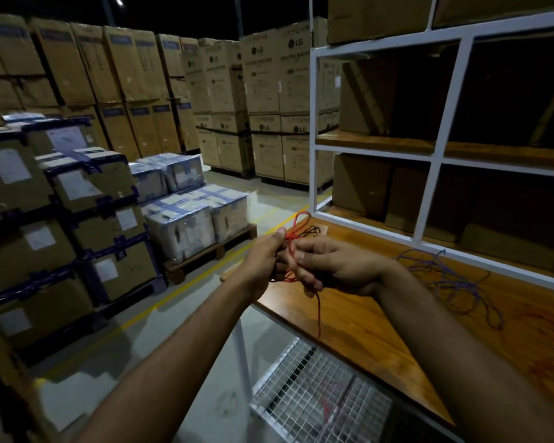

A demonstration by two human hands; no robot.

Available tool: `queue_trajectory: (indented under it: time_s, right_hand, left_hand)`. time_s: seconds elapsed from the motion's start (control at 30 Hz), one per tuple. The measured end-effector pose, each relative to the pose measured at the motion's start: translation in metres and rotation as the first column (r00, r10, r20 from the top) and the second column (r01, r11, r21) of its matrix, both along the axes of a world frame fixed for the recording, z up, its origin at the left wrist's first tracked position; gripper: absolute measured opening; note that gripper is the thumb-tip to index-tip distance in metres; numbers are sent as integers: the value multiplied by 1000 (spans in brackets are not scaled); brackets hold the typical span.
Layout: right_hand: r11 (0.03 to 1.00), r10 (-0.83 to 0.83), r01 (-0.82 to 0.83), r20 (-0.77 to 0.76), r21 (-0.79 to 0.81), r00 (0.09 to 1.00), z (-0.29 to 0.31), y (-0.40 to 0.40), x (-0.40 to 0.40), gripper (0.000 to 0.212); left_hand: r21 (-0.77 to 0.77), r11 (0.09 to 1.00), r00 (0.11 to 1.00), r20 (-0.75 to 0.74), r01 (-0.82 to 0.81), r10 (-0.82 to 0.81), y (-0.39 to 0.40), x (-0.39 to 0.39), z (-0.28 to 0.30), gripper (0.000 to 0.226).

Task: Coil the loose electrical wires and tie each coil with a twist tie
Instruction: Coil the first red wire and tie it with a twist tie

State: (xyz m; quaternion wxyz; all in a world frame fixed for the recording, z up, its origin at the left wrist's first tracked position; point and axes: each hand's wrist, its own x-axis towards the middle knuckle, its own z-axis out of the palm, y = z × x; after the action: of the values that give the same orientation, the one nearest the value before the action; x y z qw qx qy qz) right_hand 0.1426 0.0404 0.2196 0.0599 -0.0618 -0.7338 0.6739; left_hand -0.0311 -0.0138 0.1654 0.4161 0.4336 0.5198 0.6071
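Both my hands meet above the near left corner of the wooden bench [365, 318]. My left hand [264, 259] grips a small coil of red wire [290, 251], thumb on top. My right hand [336, 265] pinches the same red wire with curled fingers. A red loop sticks up above the hands, and a loose red tail hangs down past the bench edge. A black wire [311, 231] lies on the bench just behind my hands. A loose purple wire [454, 282] sprawls on the bench to the right. No twist tie is clearly visible.
A white-framed shelf [435, 155] with cardboard boxes stands behind the bench. A wire-mesh basket [317, 401] sits under the bench with something red inside. Stacked cartons on pallets [186, 219] fill the warehouse floor to the left, with a yellow-lined aisle between.
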Motion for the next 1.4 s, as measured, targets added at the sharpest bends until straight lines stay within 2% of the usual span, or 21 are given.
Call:
queue_trajectory:
  time_s: [0.1,0.2,0.3,0.37,0.43,0.47,0.57,0.63,0.7,0.77,0.87,0.93,1.0,1.07,1.13,1.2,1.27,1.33,1.4]
  right_hand:
    - [955,-150,95,-181,-280,972,13,3,8,26]
    - [840,-418,275,-237,-467,877,21,19,23,27]
    - [725,-635,510,-164,-463,755,13,36,30,28]
    - [694,-703,650,-98,-311,704,-3,44,30,29]
    - [711,-698,688,-33,-145,715,-26,53,31,27]
    - [744,-661,657,10,-119,750,-38,55,33,25]
    - [861,-454,465,102,-207,885,-69,48,40,21]
    - [863,-400,424,141,-274,906,-82,36,39,23]
    - [835,-446,477,171,-275,879,-93,20,31,21]
    - [804,-559,583,185,-120,808,-99,3,19,14]
    - [733,-674,632,143,251,725,-96,-26,-2,8]
    - [649,-648,507,62,567,759,-84,-43,-13,10]
    - [517,-540,361,-31,776,841,-63,-56,-17,15]
    - [449,-400,269,-78,852,913,-38,-63,-16,25]
    - [379,-334,292,-165,878,928,-14,-65,-10,34]
    - [307,-403,479,-344,822,848,1,-58,-4,37]
    - [206,-475,681,-536,703,698,5,-46,0,25]
    - [94,-516,730,-594,677,617,4,-34,0,9]
    - [-1,-505,716,-618,698,602,0,-21,-2,14]
  left_hand:
    - [-14,998,985,164,55,-52,-5,-1,-1,43]
    - [-12,995,941,325,99,-90,-13,-5,1,43]
    - [30,989,890,433,146,-144,-22,-10,8,40]
    - [85,974,834,504,212,-226,-28,-13,15,37]
    - [154,953,777,553,259,-301,-31,-14,22,36]
    - [184,947,759,567,263,-321,-32,-15,26,36]
    - [247,949,746,590,196,-307,-30,-20,36,36]
    - [258,956,767,583,136,-267,-28,-26,43,36]
    - [243,965,798,560,99,-222,-26,-31,47,37]
    - [220,973,818,544,77,-187,-24,-30,48,38]
    - [195,980,834,534,43,-142,-20,-22,47,39]
    - [179,984,849,516,20,-111,-16,-15,46,39]
    - [154,988,878,474,0,-74,-13,-10,43,39]
    - [109,994,909,415,-20,-27,-13,-5,39,39]
    - [67,997,924,383,-32,4,-13,0,33,40]
    - [47,998,931,365,-36,17,-14,4,27,40]
    - [34,999,938,346,-8,-4,-18,8,24,42]
    - [44,997,927,366,65,-76,-21,11,22,43]
    - [62,991,898,420,116,-131,-22,12,21,44]
